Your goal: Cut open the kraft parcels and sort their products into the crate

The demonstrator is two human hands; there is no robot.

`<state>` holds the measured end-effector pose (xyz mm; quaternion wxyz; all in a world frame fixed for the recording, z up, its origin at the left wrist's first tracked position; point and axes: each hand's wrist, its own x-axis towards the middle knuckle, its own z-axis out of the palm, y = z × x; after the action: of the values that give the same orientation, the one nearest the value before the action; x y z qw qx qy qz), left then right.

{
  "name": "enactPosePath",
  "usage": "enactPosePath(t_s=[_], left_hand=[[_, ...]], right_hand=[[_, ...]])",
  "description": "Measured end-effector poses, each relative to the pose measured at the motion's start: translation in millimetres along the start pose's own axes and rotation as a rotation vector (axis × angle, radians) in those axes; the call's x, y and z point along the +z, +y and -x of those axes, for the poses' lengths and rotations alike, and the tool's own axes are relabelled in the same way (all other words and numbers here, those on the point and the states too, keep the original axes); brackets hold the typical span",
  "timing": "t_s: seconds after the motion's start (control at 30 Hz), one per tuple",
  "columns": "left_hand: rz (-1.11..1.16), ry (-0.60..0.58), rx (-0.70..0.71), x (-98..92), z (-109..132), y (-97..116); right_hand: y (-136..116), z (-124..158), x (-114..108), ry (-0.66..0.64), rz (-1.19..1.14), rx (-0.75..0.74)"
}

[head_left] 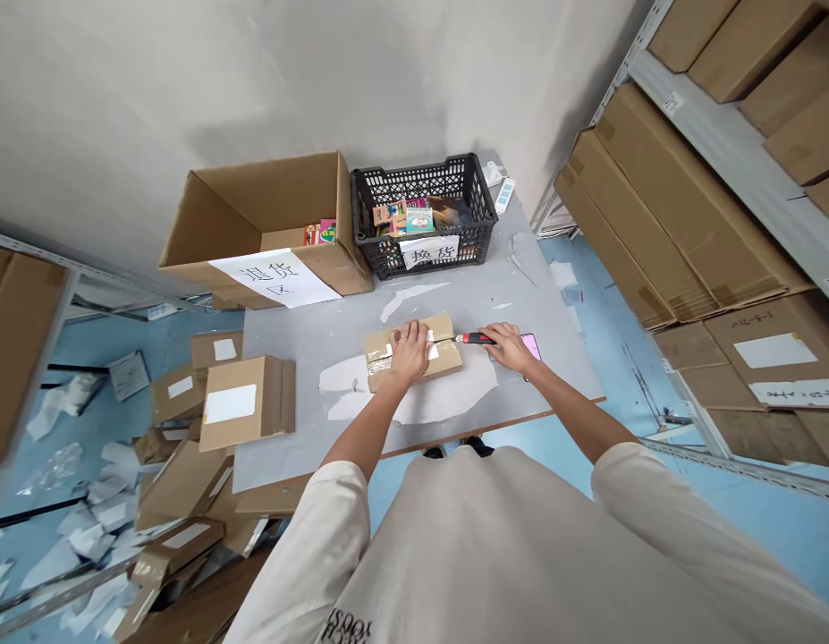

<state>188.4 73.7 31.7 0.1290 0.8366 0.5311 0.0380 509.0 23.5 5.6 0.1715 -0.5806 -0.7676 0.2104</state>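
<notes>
A small taped cardboard box [444, 358] lies near the table's front edge, a white label on its top. My left hand [410, 351] rests flat on the box with the fingers stretched over its top. In my right hand [508, 347] is a red and black utility knife [477, 338], the fingers closed round its handle. The knife's tip points left and meets the right end of the box near the top seam. Partly behind my right hand lies a phone [532, 346] with a pink screen.
A large open carton [266, 192] with a paper sign and a black plastic crate [424, 210] of small packages stand at the table's back. Another box [236, 404] sits on the left edge. Cartons and paper scraps litter the floor at left; loaded shelves [696, 206] flank the right.
</notes>
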Motion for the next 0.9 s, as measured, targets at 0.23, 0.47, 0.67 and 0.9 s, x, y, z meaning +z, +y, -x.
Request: enactPosePath(t_s=[0.23, 0.47, 0.67, 0.9], left_hand=[[-0.002, -0.014, 0.0, 0.3, 0, 0], [0.025, 0.007, -0.009, 3.9, 21, -5], [0.007, 0.009, -0.056, 1.4, 78, -20], [0.014, -0.097, -0.088, 8.3, 92, -32]], right_hand=[[39, -11, -16, 0.094, -0.013, 0.148], [-1, -66, 9, 0.073, -0.185, 0.125], [-62, -113, 20, -0.111, -0.124, -0.008], [-75, -104, 18, -0.194, -0.057, 0.063]])
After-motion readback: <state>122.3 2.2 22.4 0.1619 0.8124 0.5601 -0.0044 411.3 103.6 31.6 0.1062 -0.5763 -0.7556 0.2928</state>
